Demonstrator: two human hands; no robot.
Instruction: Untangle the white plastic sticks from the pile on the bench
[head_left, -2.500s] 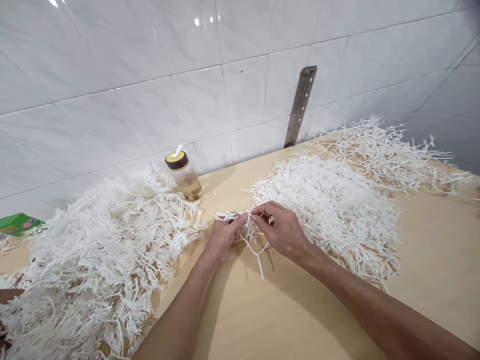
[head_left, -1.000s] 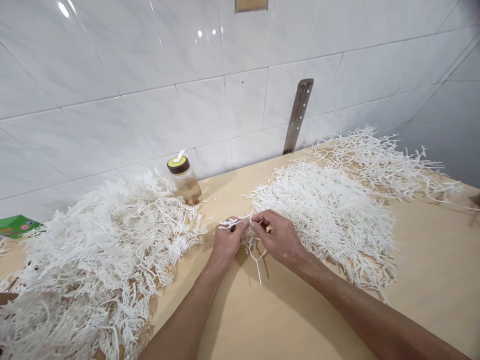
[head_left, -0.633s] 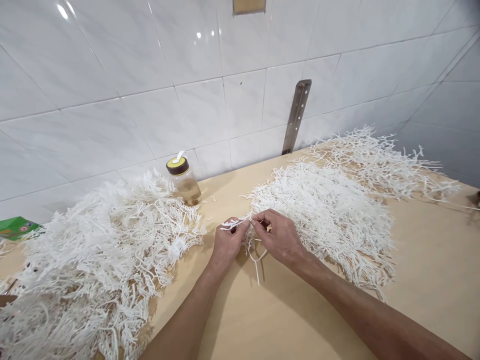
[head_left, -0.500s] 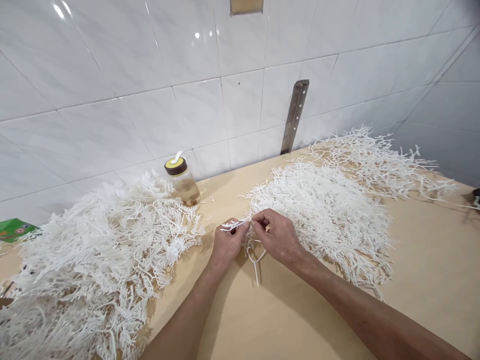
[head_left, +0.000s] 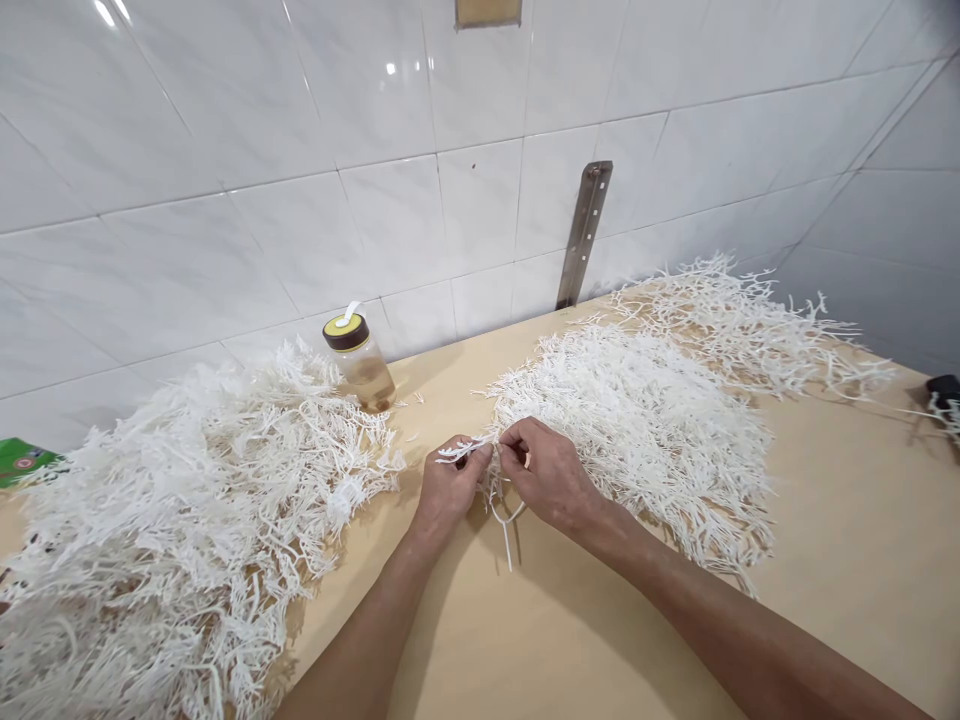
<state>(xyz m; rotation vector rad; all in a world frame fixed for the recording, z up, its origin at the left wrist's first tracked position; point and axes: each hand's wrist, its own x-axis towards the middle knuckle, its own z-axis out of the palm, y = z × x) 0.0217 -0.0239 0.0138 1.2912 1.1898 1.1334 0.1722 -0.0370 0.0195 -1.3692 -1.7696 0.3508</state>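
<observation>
My left hand (head_left: 452, 476) is closed, thumb and fingers pinching a white branched plastic sprig (head_left: 459, 453). Small twig ends of the sprig stick out to the left over the fingers. My right hand (head_left: 547, 470) meets it from the right, thumb and forefinger pinched on the same sprig near the left thumb. Below the two hands a forked white stem (head_left: 507, 535) hangs or lies over the table; whether it belongs to the held sprig I cannot tell. Just behind the right hand spreads a dense pile of white sprigs (head_left: 645, 430).
A large heap of white branched pieces (head_left: 202, 520) covers the table's left side. Behind it stands a bottle (head_left: 367, 370) with a brown and yellow lid. Looser white branches (head_left: 742, 320) lie at the back right. A metal strip (head_left: 585, 235) stands against the tiled wall (head_left: 390, 220).
The view has shifted slightly, so most things sit a little further left. Both hands keep their pinch on the sprig, with only a slight change in the right fingers.
</observation>
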